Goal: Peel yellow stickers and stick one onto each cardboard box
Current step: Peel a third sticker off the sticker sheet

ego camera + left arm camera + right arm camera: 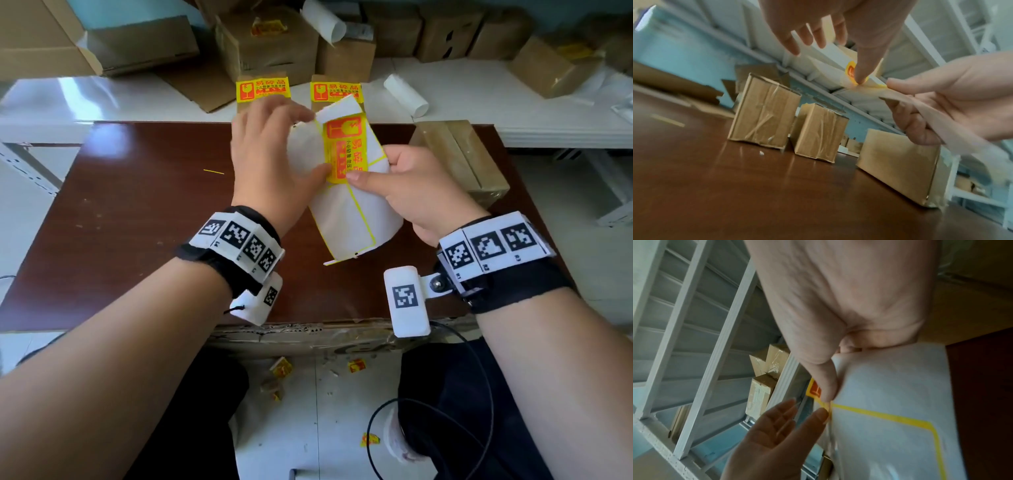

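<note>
A white backing strip (352, 219) is held in the air over the brown table (137, 205), with one yellow sticker (346, 150) on it. My right hand (373, 171) pinches the strip beside the sticker. The thumb of my left hand (291, 144) touches the sticker's near corner, and its fingers are straight. Two taped cardboard boxes (263, 89) (337, 91) at the far edge each carry a yellow sticker on top. At the right, a third box (459, 154) has a bare top. The left wrist view shows all three boxes (764, 112) (820, 131) (898, 165) from the side.
A thin yellow sliver (214, 171) lies on the table's left half. Behind the table, a white bench (102, 99) holds several cardboard boxes and a curled roll of backing paper (406, 94). Crumpled stickers (356, 365) and a black cable (411, 411) lie on the floor.
</note>
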`<state>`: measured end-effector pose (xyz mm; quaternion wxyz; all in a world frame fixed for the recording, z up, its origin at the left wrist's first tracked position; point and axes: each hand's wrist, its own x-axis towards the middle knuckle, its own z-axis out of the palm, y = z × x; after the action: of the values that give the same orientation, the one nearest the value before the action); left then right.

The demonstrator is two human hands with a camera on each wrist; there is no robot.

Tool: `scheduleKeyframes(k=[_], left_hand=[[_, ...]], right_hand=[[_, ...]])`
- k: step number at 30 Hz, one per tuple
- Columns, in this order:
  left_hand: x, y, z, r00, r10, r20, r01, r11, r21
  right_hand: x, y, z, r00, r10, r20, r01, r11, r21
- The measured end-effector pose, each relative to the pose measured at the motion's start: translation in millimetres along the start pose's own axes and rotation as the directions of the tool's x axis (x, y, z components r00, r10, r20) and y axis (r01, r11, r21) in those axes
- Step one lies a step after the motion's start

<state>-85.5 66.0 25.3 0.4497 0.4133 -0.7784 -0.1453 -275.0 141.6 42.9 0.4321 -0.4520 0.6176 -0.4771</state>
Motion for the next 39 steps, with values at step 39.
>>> scheduleKeyframes(k=[39], left_hand=[[-8.2,13.9,23.8,0.980,-0.035,0.194,0.068,0.984,-0.162]], right_hand=[[0.1,-1.6,-1.0,0.989,0.003,-0.147,-0.023,0.991,-0.132]])
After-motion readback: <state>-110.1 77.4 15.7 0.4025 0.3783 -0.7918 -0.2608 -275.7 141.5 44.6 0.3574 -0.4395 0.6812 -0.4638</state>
